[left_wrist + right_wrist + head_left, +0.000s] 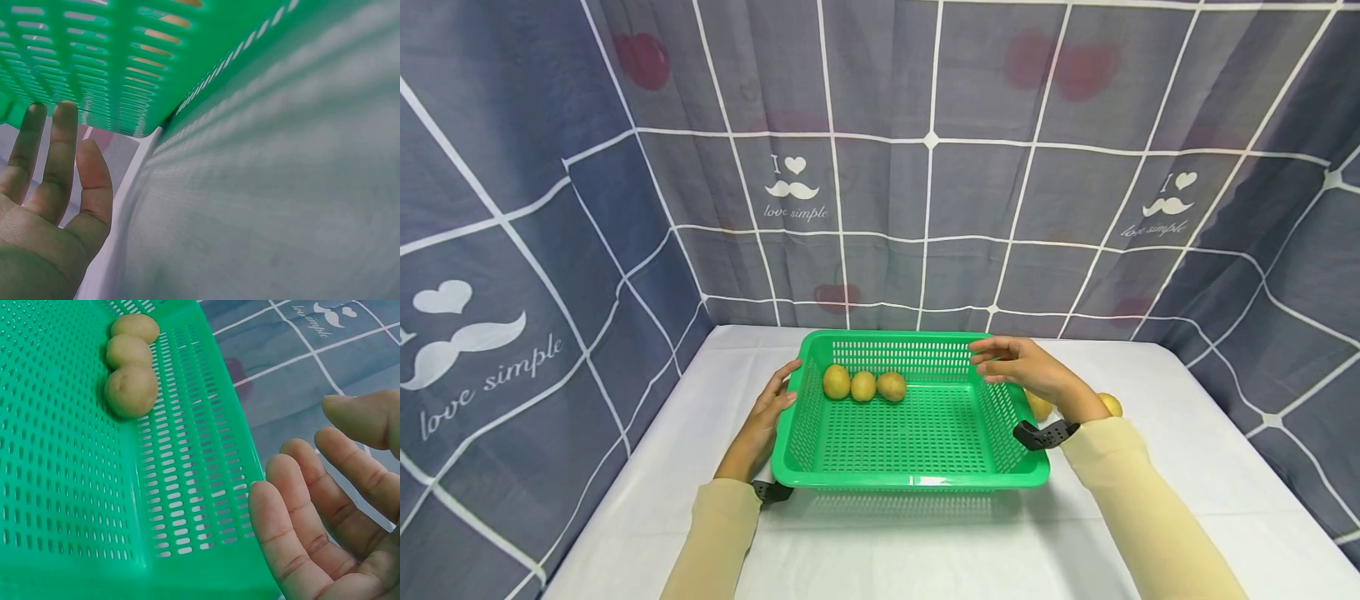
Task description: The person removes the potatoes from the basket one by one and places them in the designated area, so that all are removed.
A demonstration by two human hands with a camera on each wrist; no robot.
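Three potatoes (863,386) lie in a row along the back left of a green plastic basket (910,481). My left hand (767,408) is at the basket's left rim, its fingers extended; in the left wrist view the fingertips (64,112) reach up to the slotted wall, and whether they touch it I cannot tell. Above the back right corner hovers my right hand (1022,362), holding nothing, with loosely bent fingers. In the right wrist view this hand (337,525) is beside the basket rim, with the potatoes (131,390) farther off inside.
Two more potatoes are on the white tablecloth (655,500) right of the basket: one potato (1039,406) by its wall, partly behind my wrist, another potato (1109,405) beyond my forearm. A grey checked curtain (880,192) encloses the back and sides.
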